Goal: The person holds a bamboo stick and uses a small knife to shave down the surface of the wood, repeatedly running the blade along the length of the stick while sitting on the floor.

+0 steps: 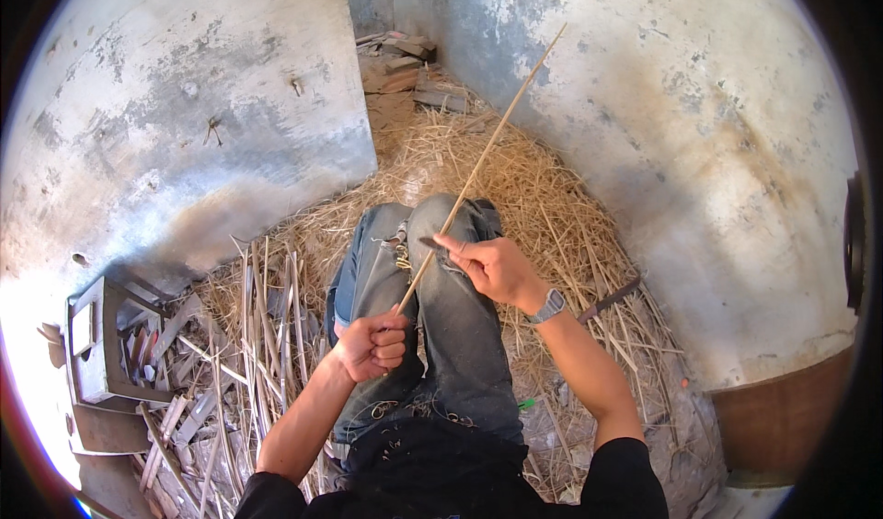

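A long, thin bamboo strip (492, 142) slants from my lap up toward the far right, its far end in the air in front of the wall. My left hand (372, 344) is closed in a fist around the near end, over my left thigh. Over my right knee, my right hand (497, 268) is closed on a small knife. Only its short dark blade (429, 241) shows, lying against the strip; the handle is hidden in the fingers. A watch (547, 306) sits on my right wrist.
Straw-like shavings (552, 206) cover the floor around my legs. Long split strips (267, 326) lie to my left, beside a grey box-like frame (97, 344) with scraps inside. Worn walls (717, 151) rise on both sides. Bricks and boards (400, 59) are piled at the back.
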`<state>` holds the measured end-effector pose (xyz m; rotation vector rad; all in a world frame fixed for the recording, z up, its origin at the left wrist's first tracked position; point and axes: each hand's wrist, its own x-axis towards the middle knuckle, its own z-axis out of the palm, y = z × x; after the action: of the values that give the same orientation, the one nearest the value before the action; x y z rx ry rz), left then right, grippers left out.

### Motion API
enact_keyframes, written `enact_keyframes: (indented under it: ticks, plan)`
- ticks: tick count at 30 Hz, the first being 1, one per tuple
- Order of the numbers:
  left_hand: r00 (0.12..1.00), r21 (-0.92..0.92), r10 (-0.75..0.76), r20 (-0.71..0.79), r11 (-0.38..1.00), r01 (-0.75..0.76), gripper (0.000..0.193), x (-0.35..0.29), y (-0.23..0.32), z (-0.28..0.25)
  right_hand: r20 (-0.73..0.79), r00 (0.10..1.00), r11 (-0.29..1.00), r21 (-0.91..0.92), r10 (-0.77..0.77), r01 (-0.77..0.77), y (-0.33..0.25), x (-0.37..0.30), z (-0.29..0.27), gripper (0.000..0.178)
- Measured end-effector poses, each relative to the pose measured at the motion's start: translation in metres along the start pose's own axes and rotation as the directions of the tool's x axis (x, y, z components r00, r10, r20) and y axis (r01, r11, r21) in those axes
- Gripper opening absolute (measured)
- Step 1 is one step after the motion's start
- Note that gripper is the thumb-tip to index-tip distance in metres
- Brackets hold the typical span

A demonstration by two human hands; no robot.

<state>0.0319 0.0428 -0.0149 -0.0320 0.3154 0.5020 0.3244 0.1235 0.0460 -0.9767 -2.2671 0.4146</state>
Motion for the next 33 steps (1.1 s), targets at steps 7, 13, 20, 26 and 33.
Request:
enact_keyframes:
  ticks: [7, 13, 20, 26, 33]
  plan:
    - [0.995, 0.117, 0.034, -0.089, 0.993, -0.023, 0.040, -0.066, -0.025, -0.044, -0.270, 0.934, 0.958, -0.097, 0.234, -0.269, 0.054, 0.024, -0.011, 0.036]
    - [0.959, 0.294, 0.162, -0.233, 0.952, -0.089, 0.041, -0.121, -0.041, -0.062, -0.361, 0.892, 0.925, -0.160, 0.270, -0.345, 0.065, 0.059, -0.037, 0.040]
    - [0.974, 0.251, 0.139, -0.180, 0.964, -0.092, 0.040, -0.105, -0.041, -0.060, -0.225, 0.964, 0.989, -0.007, 0.139, -0.144, 0.031, 0.035, 0.007, 0.042]
    - [0.992, 0.218, 0.074, -0.102, 0.975, -0.050, 0.041, -0.062, -0.027, -0.045, -0.210, 0.974, 0.995, 0.067, 0.083, -0.071, 0.027, 0.019, 0.013, 0.042]
    - [0.987, 0.087, 0.127, -0.098, 0.989, -0.118, 0.037, 0.006, -0.008, 0.006, 0.080, 0.997, 0.999, 0.032, -0.010, 0.007, -0.004, 0.004, -0.001, 0.044]
